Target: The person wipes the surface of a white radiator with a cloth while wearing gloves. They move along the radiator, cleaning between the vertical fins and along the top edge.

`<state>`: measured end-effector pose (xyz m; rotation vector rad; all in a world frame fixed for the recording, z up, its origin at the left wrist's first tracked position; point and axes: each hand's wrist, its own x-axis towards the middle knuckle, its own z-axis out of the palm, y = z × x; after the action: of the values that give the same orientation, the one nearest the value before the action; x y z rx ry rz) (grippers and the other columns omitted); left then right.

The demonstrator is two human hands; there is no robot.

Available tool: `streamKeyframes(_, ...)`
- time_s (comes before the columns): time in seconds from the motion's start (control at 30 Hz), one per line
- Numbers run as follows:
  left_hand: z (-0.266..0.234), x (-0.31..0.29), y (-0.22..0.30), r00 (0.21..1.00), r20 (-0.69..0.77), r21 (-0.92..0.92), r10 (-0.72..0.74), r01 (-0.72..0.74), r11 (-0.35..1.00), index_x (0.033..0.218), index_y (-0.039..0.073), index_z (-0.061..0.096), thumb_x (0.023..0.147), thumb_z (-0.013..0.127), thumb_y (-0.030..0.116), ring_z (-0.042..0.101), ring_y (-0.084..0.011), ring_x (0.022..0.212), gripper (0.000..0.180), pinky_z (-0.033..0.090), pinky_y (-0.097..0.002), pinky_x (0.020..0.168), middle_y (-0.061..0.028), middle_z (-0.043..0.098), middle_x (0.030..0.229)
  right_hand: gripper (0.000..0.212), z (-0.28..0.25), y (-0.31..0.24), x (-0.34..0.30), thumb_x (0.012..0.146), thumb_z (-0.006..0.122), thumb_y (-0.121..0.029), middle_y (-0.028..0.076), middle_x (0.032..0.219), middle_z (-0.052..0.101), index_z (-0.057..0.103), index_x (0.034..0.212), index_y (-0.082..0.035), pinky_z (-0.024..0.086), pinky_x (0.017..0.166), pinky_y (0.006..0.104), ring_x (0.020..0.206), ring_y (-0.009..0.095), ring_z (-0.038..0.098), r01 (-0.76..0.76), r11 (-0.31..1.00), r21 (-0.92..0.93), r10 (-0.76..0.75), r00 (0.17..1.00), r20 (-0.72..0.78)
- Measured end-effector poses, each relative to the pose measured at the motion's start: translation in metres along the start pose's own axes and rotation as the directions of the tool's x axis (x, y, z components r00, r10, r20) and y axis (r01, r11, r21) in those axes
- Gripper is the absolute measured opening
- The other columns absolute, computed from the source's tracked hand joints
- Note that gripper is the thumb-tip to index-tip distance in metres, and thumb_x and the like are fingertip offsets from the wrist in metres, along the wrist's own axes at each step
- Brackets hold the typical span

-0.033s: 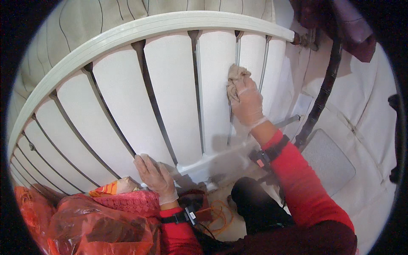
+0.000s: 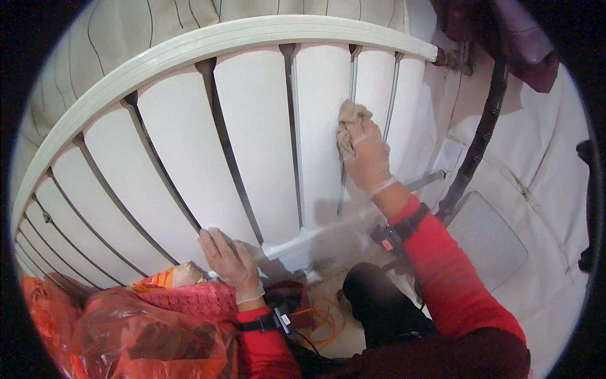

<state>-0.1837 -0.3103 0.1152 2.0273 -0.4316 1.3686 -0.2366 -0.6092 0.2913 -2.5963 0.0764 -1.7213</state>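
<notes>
A white panelled radiator [image 2: 259,114] with dark gaps between its upright sections stretches across the view. My right hand [image 2: 368,158], in a thin clear glove, is closed on a crumpled beige cloth [image 2: 351,123]. The cloth presses against one of the narrow gaps toward the radiator's right end. Also gloved, my left hand [image 2: 231,265] lies with fingers stretched against the lower part of the radiator, nothing visible in it. Part of its palm side is hidden from view.
Red translucent plastic bags [image 2: 151,328] and a pink knitted fabric [image 2: 189,300] sit at lower left. A dark pipe [image 2: 483,132] runs down at the right, near a grey square pad [image 2: 486,240]. Orange cord [image 2: 328,319] lies on the floor beside my dark-clad leg [image 2: 382,303].
My right hand and the cloth have slid very slightly down along the gap. My left hand stays in place.
</notes>
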Motion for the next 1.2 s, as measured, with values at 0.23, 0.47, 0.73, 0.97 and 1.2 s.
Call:
streamKeyframes(0.23, -0.003, 0.001, 0.002, 1.0, 0.019, -0.034, -0.006, 0.007, 0.999, 0.141, -0.007, 0.047, 0.087, 0.057, 0.009, 0.041, -0.0534, 0.135, 0.057, 0.032, -0.0571, 0.115, -0.0337, 0.043, 0.146, 0.056, 0.013, 0.015, -0.077, 0.081, 0.07, -0.015, 0.021, 0.115, 0.056, 0.056, 0.135, -0.009, 0.054, 0.08, 0.0502, 0.101, 0.04, 0.059, 0.054, 0.996, -0.066, -0.031, 0.951, 0.309)
streamKeyframes(0.47, 0.002, 0.001, -0.002, 0.999, -0.034, -0.039, 0.02, -0.021, 0.999, 0.137, -0.008, 0.05, 0.085, 0.06, 0.003, 0.044, -0.0517, 0.133, 0.055, 0.035, -0.0554, 0.113, -0.0328, 0.047, 0.143, 0.05, 0.031, 0.02, -0.142, 0.082, 0.067, -0.014, 0.023, 0.12, 0.054, 0.056, 0.13, -0.003, 0.055, 0.079, 0.0493, 0.101, 0.04, 0.06, 0.066, 0.998, -0.015, -0.054, 0.909, 0.412)
streamKeyframes(0.73, 0.006, -0.001, -0.005, 0.999, -0.052, -0.006, 0.0, 0.0, 1.0, 0.137, -0.004, 0.053, 0.083, 0.062, 0.003, 0.047, -0.0508, 0.131, 0.055, 0.036, -0.0545, 0.114, -0.0309, 0.049, 0.143, 0.038, 0.056, 0.019, -0.202, 0.089, 0.058, -0.013, 0.021, 0.118, 0.061, 0.058, 0.125, -0.004, 0.054, 0.087, 0.0489, 0.102, 0.041, 0.061, 0.035, 0.993, -0.115, 0.063, 0.66, 0.748)
streamKeyframes(0.97, 0.005, 0.0, -0.005, 0.998, -0.059, -0.013, -0.002, 0.001, 1.0, 0.137, -0.004, 0.052, 0.084, 0.062, 0.006, 0.046, -0.0509, 0.132, 0.055, 0.034, -0.0568, 0.115, -0.0302, 0.048, 0.144, 0.032, 0.035, 0.019, -0.15, 0.09, 0.063, -0.017, 0.011, 0.125, 0.064, 0.064, 0.122, -0.011, 0.053, 0.094, 0.0437, 0.108, 0.037, 0.062, -0.18, 0.941, 0.286, -0.059, 0.745, 0.664)
streamKeyframes(1.2, 0.004, 0.0, -0.005, 0.999, -0.039, -0.02, 0.004, -0.005, 1.0, 0.136, -0.004, 0.053, 0.084, 0.061, 0.007, 0.046, -0.051, 0.132, 0.054, 0.034, -0.0571, 0.115, -0.0309, 0.048, 0.144, 0.034, 0.005, -0.021, -0.025, 0.082, 0.069, -0.013, 0.013, 0.097, 0.06, 0.065, 0.115, -0.011, 0.052, 0.073, 0.0454, 0.084, 0.037, 0.061, 0.28, 0.95, 0.139, -0.287, 0.958, 0.03)
